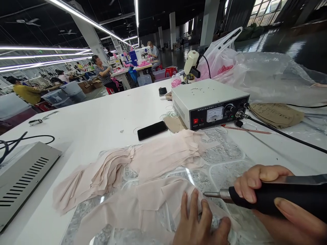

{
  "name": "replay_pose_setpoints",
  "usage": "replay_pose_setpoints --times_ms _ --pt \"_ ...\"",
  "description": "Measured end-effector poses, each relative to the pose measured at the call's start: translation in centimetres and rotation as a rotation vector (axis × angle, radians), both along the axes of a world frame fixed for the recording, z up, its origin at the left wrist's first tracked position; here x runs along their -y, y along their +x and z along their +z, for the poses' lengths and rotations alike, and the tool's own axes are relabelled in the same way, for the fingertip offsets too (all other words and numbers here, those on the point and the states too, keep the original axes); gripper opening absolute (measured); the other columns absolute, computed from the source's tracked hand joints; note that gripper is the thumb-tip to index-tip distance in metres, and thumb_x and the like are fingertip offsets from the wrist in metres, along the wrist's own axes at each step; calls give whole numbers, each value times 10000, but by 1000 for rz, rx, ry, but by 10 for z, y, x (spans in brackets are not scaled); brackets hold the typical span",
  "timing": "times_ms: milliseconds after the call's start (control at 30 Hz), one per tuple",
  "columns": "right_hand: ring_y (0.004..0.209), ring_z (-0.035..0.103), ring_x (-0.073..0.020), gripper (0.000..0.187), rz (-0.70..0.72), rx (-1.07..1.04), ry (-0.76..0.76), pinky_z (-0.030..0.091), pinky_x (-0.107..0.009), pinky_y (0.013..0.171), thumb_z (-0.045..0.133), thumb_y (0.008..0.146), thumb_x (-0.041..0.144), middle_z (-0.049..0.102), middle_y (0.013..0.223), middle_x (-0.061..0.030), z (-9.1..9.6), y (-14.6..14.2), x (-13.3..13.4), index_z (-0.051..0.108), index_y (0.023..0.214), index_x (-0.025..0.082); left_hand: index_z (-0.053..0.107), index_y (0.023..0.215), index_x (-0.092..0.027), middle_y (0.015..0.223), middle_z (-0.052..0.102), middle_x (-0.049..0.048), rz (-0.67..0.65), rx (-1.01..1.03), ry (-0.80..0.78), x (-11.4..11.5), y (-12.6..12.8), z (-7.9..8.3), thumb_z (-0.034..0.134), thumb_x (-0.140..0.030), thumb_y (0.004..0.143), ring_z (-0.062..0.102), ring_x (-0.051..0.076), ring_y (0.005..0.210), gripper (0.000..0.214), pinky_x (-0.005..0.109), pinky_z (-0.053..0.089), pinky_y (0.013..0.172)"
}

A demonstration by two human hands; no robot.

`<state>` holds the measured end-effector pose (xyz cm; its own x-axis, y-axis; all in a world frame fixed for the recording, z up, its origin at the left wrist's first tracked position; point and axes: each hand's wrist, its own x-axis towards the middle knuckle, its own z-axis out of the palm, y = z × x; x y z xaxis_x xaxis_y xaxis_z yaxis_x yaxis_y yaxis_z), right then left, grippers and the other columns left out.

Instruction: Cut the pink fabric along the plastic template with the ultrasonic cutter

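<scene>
My right hand [263,187] is wrapped round the black handle of an ultrasonic welding gun [273,197], its metal tip pointing left. That tip is just beside the fingers of my left hand [198,217], close to the edge of the thin pale pink fabric [127,207]. The left hand lies spread on the fabric, fingers apart, pressing it to the clear patterned mat [224,172]. Behind it are a stack of pale pink cut pieces [107,173] and another flat pile of the same fabric [166,153].
A generator box [209,97] with a dial stands behind the mat, a black cable [288,129] running from it. A phone [152,130] lies left of it. A grey vented box [25,180] is at far left. Plastic bags [270,75] cover the back right. Several people sit beyond the table.
</scene>
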<state>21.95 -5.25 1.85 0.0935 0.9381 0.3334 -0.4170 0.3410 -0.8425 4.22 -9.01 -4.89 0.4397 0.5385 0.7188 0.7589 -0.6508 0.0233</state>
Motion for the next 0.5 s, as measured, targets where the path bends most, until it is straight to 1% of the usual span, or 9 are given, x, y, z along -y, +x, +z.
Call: replay_pose_setpoints --times_ms 100,167,300,400,500 --pt "654 511 -177 180 73 48 18 518 -360 611 591 878 372 478 824 -14 -11 6 6 513 997 262 661 1061 -323 1006 610 76 -14 12 -3 -1 -1 2 580 -433 866 543 340 1171 238 527 426 983" --pt "663 505 -185 176 65 88 15 514 -372 614 575 892 369 469 835 -22 -12 7 11 502 1014 266 661 1068 -329 1002 605 74 -22 13 -11 -3 -2 2 588 -449 863 544 334 1163 248 522 432 976" --pt "656 498 -179 175 22 125 5 517 -347 595 568 904 394 459 816 -13 -4 4 13 495 1016 280 661 1065 -337 990 599 70 -36 -8 -35 -5 -5 3 628 -464 830 545 335 1155 269 519 444 959" --pt "644 514 -169 172 31 106 5 532 -325 580 578 896 385 478 810 -10 0 1 11 514 1016 281 664 1068 -346 1001 600 70 -48 -15 -40 -5 -6 2 640 -472 819 540 338 1158 280 513 442 956" --pt "641 534 -174 176 26 86 -6 537 -330 576 602 878 384 495 807 -13 2 -1 8 534 1008 287 671 1060 -345 1002 600 69 -51 -14 -33 -4 -7 3 621 -484 834 535 336 1160 270 510 428 968"
